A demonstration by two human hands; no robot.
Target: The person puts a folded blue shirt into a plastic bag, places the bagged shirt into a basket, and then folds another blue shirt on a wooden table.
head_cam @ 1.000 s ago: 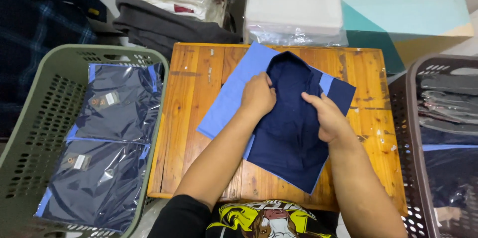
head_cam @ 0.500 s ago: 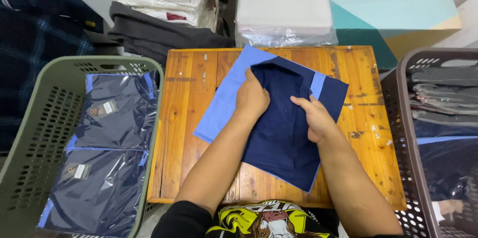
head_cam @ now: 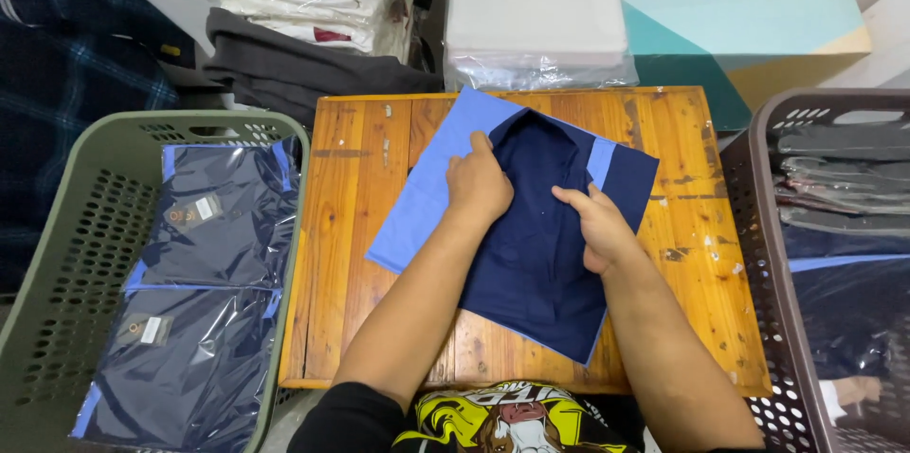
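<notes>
- While a navy blue garment point(head_cam: 540, 254) lies spread on the wooden tabletop point(head_cam: 360, 226), it is pressed down from above by both hands near its upper middle.
- A light blue sheet point(head_cam: 427, 197) is seen beneath the garment, showing at its left side and as a thin strip along its right edge.
- The left hand point(head_cam: 479, 183) is laid on the garment's left edge, its fingers point(head_cam: 482, 145) curled over the fold where navy meets light blue; whether cloth is pinched cannot be told.
- The right hand point(head_cam: 597, 226) is set on the garment's right half, its fingers point(head_cam: 569, 197) bent and pressed into the cloth.
- A green basket point(head_cam: 57, 254) of bagged navy garments is placed left of the tabletop, and a dark basket point(head_cam: 758, 254) of bagged clothes right of it.
</notes>
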